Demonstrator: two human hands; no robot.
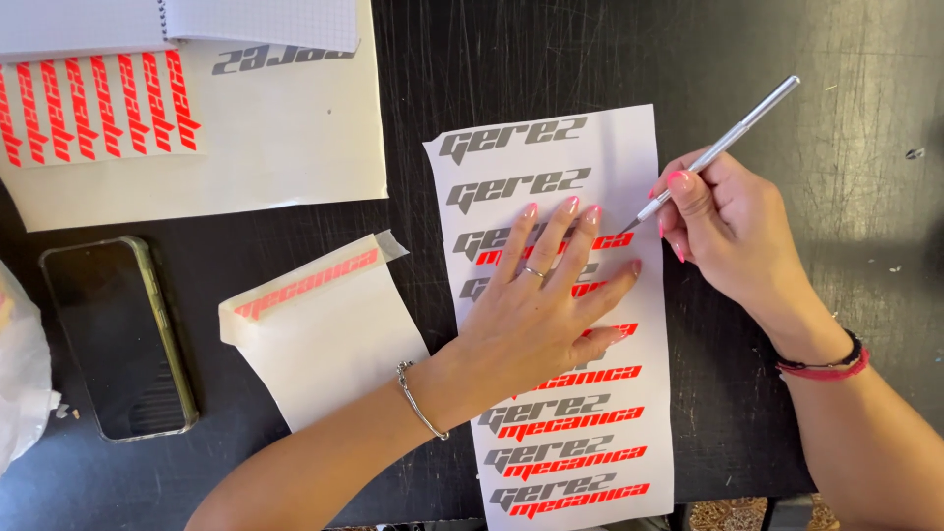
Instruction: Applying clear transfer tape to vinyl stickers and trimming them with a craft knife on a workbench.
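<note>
Phone [118, 339] lies at left on black bench [472, 59], folded backing paper [324, 329] beside it. Left hand [536, 315], flat and spread open, presses the decal sheet [560, 393] at bench centre. Right hand [723, 221] pinches silver craft knife [713, 152], tip touching sheet edge.

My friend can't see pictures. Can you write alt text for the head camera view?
A left hand presses flat on a white sticker sheet of grey and red lettering while the right hand holds a thin silver craft knife with its tip at the sheet. A phone lies on the black table.
</note>
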